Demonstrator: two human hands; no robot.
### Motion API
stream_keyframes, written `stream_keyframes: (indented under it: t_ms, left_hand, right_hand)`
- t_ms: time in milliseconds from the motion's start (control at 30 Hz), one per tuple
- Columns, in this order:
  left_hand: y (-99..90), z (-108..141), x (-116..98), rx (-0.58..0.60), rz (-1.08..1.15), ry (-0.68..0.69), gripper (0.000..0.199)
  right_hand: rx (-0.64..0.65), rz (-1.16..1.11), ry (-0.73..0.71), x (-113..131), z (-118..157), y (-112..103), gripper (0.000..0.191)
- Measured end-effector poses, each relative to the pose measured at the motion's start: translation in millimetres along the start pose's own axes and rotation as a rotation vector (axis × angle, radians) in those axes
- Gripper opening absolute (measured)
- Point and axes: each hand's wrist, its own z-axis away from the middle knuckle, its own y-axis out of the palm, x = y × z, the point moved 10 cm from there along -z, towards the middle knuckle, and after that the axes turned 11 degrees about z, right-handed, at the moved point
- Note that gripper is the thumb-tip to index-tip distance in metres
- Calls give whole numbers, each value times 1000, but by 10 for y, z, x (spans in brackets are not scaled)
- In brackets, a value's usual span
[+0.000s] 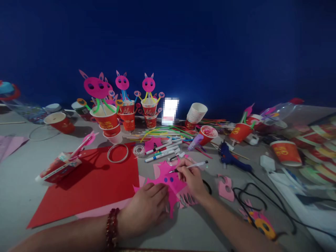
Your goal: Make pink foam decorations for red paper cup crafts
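Pen [200,164] (tilted) in right grip [191,176].

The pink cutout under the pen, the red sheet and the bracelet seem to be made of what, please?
Pink cutout: probably matte paper or thin card, given its flat, jagged-cut edges.
Red sheet: likely matte card or paper, flat and straight-edged.
Bracelet: rounded beads, seemingly glossy from small highlights; glass, stone or plastic remains open.

There are two hands [145,205], one held pen [201,163], two blue dots [171,179], one glue gun [233,160] and one red sheet [105,182].
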Motion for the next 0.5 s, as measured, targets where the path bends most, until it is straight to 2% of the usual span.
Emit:
stream_keyframes:
  t_ms: [67, 133, 233, 300, 367, 500]
  left_hand:
    - [1, 6, 1, -4, -3, 0, 41]
    - [9, 11, 6, -9, 0, -2, 42]
    - [21, 10, 6, -14, 2, 3, 40]
    - [28, 5, 5, -9, 3, 5, 39]
    - [34, 0, 6, 2, 11, 3, 38]
    - [20, -1, 4, 4, 32, 4, 37]
  right_hand:
    - [-88, 18, -33, -13, -41, -142, 16]
    - [-99, 43, -70, 26, -62, -199, 15]
    - [58, 73, -88, 106, -30, -12, 4]
    - [155, 86, -102, 147, 25, 156, 4]
    - [162, 107, -145, 180, 62, 237, 9]
    - [99, 145, -219, 165, 78, 233, 14]
